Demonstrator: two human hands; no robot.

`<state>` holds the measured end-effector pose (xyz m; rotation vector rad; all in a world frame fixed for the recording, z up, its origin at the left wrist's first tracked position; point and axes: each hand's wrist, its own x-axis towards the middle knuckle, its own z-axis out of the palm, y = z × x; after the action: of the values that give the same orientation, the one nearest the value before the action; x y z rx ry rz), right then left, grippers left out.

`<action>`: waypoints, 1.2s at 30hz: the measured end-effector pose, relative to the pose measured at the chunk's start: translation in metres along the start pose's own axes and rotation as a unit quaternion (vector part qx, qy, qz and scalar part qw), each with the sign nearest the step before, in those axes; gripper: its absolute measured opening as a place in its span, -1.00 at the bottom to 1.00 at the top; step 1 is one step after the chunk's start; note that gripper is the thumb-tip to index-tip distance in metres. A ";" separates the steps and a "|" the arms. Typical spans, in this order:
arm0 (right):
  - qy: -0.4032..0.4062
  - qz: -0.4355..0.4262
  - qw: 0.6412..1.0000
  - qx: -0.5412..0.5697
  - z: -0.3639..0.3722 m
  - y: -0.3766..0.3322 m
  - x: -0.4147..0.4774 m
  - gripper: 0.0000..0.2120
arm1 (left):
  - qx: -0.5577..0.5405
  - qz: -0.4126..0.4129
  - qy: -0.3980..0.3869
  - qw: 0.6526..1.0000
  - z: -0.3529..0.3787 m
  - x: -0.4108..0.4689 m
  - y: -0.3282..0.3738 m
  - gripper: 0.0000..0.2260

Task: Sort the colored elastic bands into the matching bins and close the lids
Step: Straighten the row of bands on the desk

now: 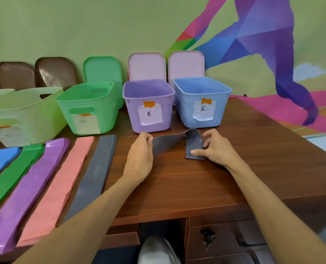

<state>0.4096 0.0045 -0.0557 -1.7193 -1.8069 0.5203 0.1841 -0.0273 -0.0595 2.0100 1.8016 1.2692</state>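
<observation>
centre of the frame, both hands are on one grey elastic band (174, 142) over a dark reddish-brown wooden desk (206, 183). the left hand (139, 157) pinches the band's left end between thumb and fingers, lifted off the wood. the right hand (215, 147) has its thumb pressed flat on the folded-over right end, pinning it to the desk, other fingers curled behind the fold. the band arches up between the two hands, right in front of the purple bin (148, 105) and the blue bin (202, 101).

along the back of the desk, a row of bins: pale yellow-green bin (23, 113) at far left, green bin (87, 107) next, then purple, then blue at centre right. each one wears a white paper label with orange tape on its front. all look open; lids lean against the wall behind them: two brown lids (36, 73) upper left, a green lid (102, 69), two pink lids (166, 65) standing just behind the purple and blue bins.

lower left, stacks of bands lie side by side, running diagonally: blue bands (2, 161), green bands (11, 178), purple bands (30, 185), salmon-pink bands (59, 183), grey bands (95, 174) nearest the hands.

behind it all, a light green wall (82, 25) with a geometric mural (263, 50) in purple, blue and magenta filling the upper right. under the desk edge, a drawer with keys (208, 238) hanging in its lock, bottom right of centre.
</observation>
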 end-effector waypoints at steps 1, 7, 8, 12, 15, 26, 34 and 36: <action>-0.002 0.016 1.000 -0.014 0.000 -0.001 0.001 -0.38 | -0.008 -0.010 0.000 1.000 -0.001 -0.001 -0.001 -0.87; -0.007 0.058 0.997 -0.056 0.003 -0.007 0.006 -0.43 | -0.056 -0.076 -0.056 0.994 -0.013 0.001 -0.001 -0.80; -0.007 0.073 0.996 -0.045 0.003 -0.009 0.008 -0.40 | -0.046 -0.066 -0.076 0.994 -0.018 0.002 -0.002 -0.80; -0.032 0.119 0.991 -0.044 0.002 -0.018 0.016 -0.44 | 0.007 -0.005 -0.176 0.984 -0.039 0.004 -0.006 -0.85; -0.036 0.131 0.990 -0.023 0.002 -0.020 0.021 -0.61 | 0.059 0.019 -0.218 0.974 -0.053 0.001 -0.005 -0.90; -0.003 -0.063 0.991 0.119 0.005 -0.039 0.000 -0.89 | 0.005 -0.098 -0.115 0.989 -0.115 -0.008 -0.008 -0.95; -0.047 -0.118 0.992 -0.025 0.011 -0.074 -0.015 -0.93 | -0.112 -0.203 -0.056 0.971 -0.176 -0.030 -0.025 -0.90; -0.080 -0.122 0.989 -0.003 0.014 -0.087 -0.018 -0.89 | -0.145 -0.226 -0.039 0.962 -0.191 -0.037 -0.031 -0.93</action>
<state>0.3344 -0.0191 -0.0132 -1.4680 -2.0987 0.5627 0.0365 -0.1287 0.0237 1.3729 1.7755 1.2014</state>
